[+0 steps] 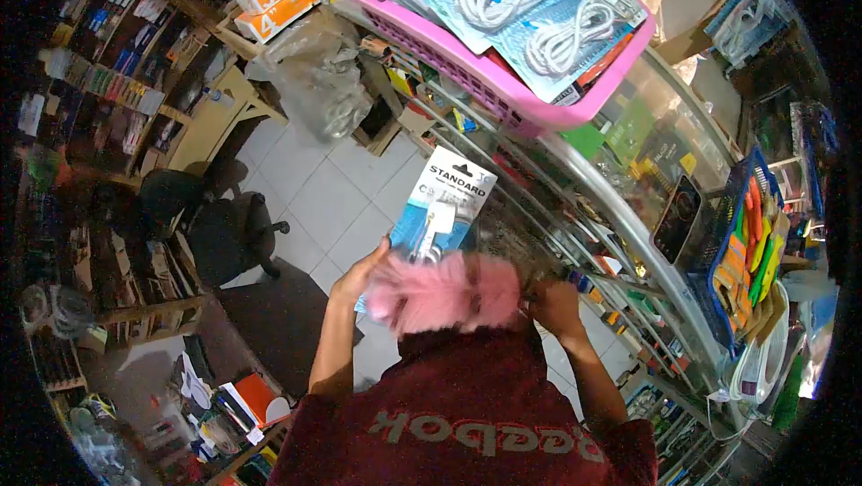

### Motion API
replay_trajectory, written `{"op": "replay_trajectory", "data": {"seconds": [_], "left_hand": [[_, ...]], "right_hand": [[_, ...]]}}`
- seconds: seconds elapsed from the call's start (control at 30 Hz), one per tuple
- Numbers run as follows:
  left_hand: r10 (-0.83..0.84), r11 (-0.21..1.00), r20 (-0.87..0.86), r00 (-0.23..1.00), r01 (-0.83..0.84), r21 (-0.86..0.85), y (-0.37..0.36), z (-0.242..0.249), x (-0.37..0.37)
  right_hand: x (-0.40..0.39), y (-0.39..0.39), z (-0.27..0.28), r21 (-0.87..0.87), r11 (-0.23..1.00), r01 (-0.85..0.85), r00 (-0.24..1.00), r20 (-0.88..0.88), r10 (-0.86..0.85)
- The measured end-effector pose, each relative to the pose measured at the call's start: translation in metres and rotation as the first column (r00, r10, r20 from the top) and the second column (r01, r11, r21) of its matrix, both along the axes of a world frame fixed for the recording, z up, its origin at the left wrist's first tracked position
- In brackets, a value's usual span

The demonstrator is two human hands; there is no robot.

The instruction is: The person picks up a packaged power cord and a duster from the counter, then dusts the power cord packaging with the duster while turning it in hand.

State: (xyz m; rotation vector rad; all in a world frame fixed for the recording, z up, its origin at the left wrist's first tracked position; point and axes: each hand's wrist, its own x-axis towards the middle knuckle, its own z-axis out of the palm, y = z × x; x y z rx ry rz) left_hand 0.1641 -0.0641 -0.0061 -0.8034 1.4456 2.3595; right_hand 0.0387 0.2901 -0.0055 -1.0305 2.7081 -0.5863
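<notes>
My left hand (pixel 357 280) is closed on the edge of a packaged extension cord (pixel 440 203), a blue-and-white blister card marked STANDARD with a white plug and cord inside. Across the lower part of the card lies a fluffy pink duster (pixel 449 293), somewhat blurred. At the duster's right end my right hand (pixel 552 308) is closed in a grip, apparently round its handle, which is mostly hidden. The duster covers the bottom of the package.
A pink basket (pixel 530 113) with several similar cord packs stands on the glass display counter (pixel 620 208). Near it are a phone (pixel 677 219) and a blue basket (pixel 738 262) of colourful items. An office chair (pixel 224 226) and stocked shelves (pixel 117 82) are on the left.
</notes>
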Motion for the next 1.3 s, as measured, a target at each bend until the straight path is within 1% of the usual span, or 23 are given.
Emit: {"op": "replay_trajectory", "data": {"seconds": [0.07,0.1,0.13,0.17,0.2,0.27,0.3,0.37,0.4,0.47,0.53,0.6,0.63,0.67,0.73,0.77,0.8,0.9,1.0,1.1,1.13,1.2,1.3], "left_hand": [[0.008,0.993,-0.108,0.994,-0.02,-0.118,0.001,0.005,-0.002],[0.007,0.984,-0.162,0.987,-0.035,-0.173,0.003,0.011,-0.006],[0.032,0.994,-0.077,0.997,-0.024,0.104,0.013,0.054,-0.011],[-0.018,0.932,-0.13,0.991,0.064,0.357,0.017,0.061,-0.013],[-0.055,0.8,-0.197,0.979,0.161,0.577,0.019,0.065,-0.016],[-0.071,0.974,-0.169,0.983,0.105,0.201,0.013,0.056,-0.012],[-0.084,0.996,-0.123,0.989,0.084,-0.005,0.011,0.055,-0.011],[-0.079,0.996,-0.118,0.99,0.074,-0.044,0.013,0.053,-0.017],[-0.055,0.998,-0.09,0.994,0.053,-0.024,0.014,0.047,-0.016],[-0.104,0.88,-0.229,0.968,0.197,0.433,0.022,0.052,-0.024],[-0.025,0.989,-0.076,0.997,0.035,0.141,0.025,0.049,-0.022],[0.047,0.921,0.024,0.999,-0.053,0.386,0.036,0.056,-0.033],[-0.036,0.967,-0.163,0.986,0.075,0.242,0.038,0.069,-0.036],[-0.069,0.985,-0.173,0.982,0.095,0.143,0.038,0.063,-0.035],[-0.134,0.99,-0.186,0.973,0.124,-0.063,0.033,0.048,-0.033],[-0.105,0.994,-0.175,0.979,0.101,-0.036,0.035,0.047,-0.033],[-0.082,0.997,-0.163,0.983,0.082,-0.011,0.039,0.047,-0.035],[0.016,1.0,-0.082,0.997,-0.014,0.025,0.043,0.029,-0.037],[0.069,0.993,-0.044,0.997,-0.064,0.097,0.046,0.026,-0.032],[0.091,0.99,-0.126,0.988,-0.077,0.116,0.059,0.03,-0.03],[0.071,0.99,-0.183,0.981,-0.047,0.136,0.064,0.028,-0.031],[0.173,0.984,-0.188,0.967,-0.162,0.072,0.085,0.03,-0.034],[0.362,0.928,-0.276,0.89,-0.371,0.021,0.089,0.016,-0.034]], "right_hand": [[0.004,-0.004,-0.003,-0.048,0.993,-0.104,0.994,-0.02,0.103],[0.002,-0.004,-0.009,-0.072,0.997,-0.029,0.999,0.021,0.03],[0.0,-0.002,-0.018,-0.091,0.995,0.046,0.997,0.065,-0.04],[-0.001,-0.005,-0.015,-0.106,0.987,0.124,0.987,0.112,-0.112],[-0.001,-0.006,-0.01,-0.131,0.988,0.086,0.994,0.085,-0.075],[0.001,-0.009,0.004,-0.177,0.984,0.02,1.0,0.027,-0.015],[0.003,-0.008,0.004,-0.061,0.998,-0.028,0.998,0.054,0.031],[0.005,-0.004,0.0,0.172,0.976,-0.136,0.985,0.124,0.116],[0.004,-0.003,-0.003,0.094,0.995,-0.035,0.991,0.134,0.022],[0.003,-0.002,-0.012,-0.057,0.984,0.169,0.971,0.179,-0.156],[0.012,0.01,-0.025,0.059,0.996,-0.059,0.967,0.252,0.042],[0.019,0.014,-0.024,0.166,0.976,-0.139,0.954,0.287,0.087],[0.021,0.014,-0.021,0.225,0.968,-0.11,0.961,0.274,0.045],[0.02,0.012,-0.015,0.282,0.956,-0.082,0.966,0.257,0.007],[0.012,0.008,0.003,0.108,0.991,0.083,0.954,0.279,-0.11],[0.012,0.007,0.007,0.017,0.985,0.171,0.939,0.299,-0.169],[0.017,0.008,-0.009,-0.092,0.99,0.11,0.983,0.157,-0.095],[0.025,0.021,-0.008,0.165,0.961,-0.222,0.916,0.372,0.148],[0.026,0.012,-0.014,0.021,0.998,0.054,0.91,0.411,-0.058],[0.024,-0.007,-0.01,-0.222,0.939,0.262,0.774,0.63,-0.067],[0.03,-0.018,-0.011,-0.223,0.929,0.295,0.754,0.652,-0.083],[0.039,-0.041,-0.014,-0.217,0.912,0.347,0.718,0.688,-0.11],[0.053,-0.054,-0.002,-0.139,0.955,0.263,0.736,0.669,-0.105]]}}
